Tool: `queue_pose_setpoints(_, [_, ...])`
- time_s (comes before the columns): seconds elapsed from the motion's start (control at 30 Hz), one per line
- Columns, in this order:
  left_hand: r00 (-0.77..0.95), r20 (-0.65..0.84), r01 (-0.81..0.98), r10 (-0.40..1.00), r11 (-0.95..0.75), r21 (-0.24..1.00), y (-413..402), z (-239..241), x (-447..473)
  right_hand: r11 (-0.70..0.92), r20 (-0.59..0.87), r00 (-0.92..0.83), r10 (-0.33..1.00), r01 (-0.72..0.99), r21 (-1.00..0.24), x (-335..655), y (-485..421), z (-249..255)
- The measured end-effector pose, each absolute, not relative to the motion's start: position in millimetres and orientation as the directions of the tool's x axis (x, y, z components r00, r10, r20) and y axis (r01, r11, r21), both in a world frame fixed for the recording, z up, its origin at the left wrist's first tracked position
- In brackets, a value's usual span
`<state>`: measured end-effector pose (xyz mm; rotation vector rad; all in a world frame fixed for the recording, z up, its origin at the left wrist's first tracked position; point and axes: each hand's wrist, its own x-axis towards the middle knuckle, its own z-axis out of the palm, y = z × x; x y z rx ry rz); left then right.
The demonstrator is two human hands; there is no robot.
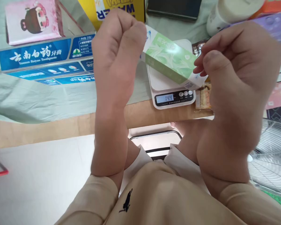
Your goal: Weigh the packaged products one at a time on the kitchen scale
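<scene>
Handling is being judged as midway over the wood-edged counter (140, 114), on which a wrinkled, matte pale green cloth (49, 103) is being spread. At the left, long blue cardboard toothpaste boxes (37, 56), glossy and sharp-edged, are being supported by the cloth. Both hands are being raised over the counter: in the left hand (118, 47) the fingers are being held closed, while in the right hand (241, 59) they are being held loosely curled. Beneath, a flat, round-cornered white plastic scale (156, 80) is being partly covered from view. Over it, the slim, smooth green-and-white rectangular carton (170, 57) is being slanted from hand to hand. Its left end is apparently being gripped by the left hand's fingers; its right end is being overlapped by the right fingertips, and whether it is being gripped there cannot be told. Digits are already being shown on the small rectangular grey display (165, 98); whether the scale is being pressed by the carton cannot be told. Release is being judged as not yet done.
</scene>
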<state>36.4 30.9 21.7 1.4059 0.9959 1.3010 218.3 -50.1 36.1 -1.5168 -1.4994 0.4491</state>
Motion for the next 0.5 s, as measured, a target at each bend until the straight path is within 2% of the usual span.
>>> queue_pose_setpoints(0.1, [0.175, 0.258, 0.078, 0.950, -0.274, 0.958, 36.7, 12.0, 26.8, 0.151, 0.326, 0.183, 0.927, 0.614, -0.775, 221.4, -43.8, 28.8])
queue_pose_setpoints(0.2, [0.229, 0.278, 0.102, 0.933, -0.307, 0.946, 45.8, -0.5, 16.0, 0.138, 0.319, 0.208, 0.925, 0.599, -0.789, 224.2, -40.0, 27.8])
queue_pose_setpoints(0.23, [0.158, 0.322, 0.078, 0.934, -0.336, 0.938, 47.7, -4.3, 14.0, 0.125, 0.304, 0.209, 0.929, 0.597, -0.792, 225.5, -39.5, 28.1])
queue_pose_setpoints(0.33, [0.086, 0.340, 0.066, 0.937, -0.346, 0.936, 50.4, -13.7, 14.2, 0.074, 0.248, 0.219, 0.944, 0.591, -0.804, 229.4, -40.5, 30.0])
queue_pose_setpoints(0.5, [0.054, 0.339, 0.077, 0.939, -0.342, 0.937, 55.5, -25.7, 24.0, 0.006, 0.236, 0.272, 0.933, 0.644, -0.765, 236.7, -46.2, 30.0])
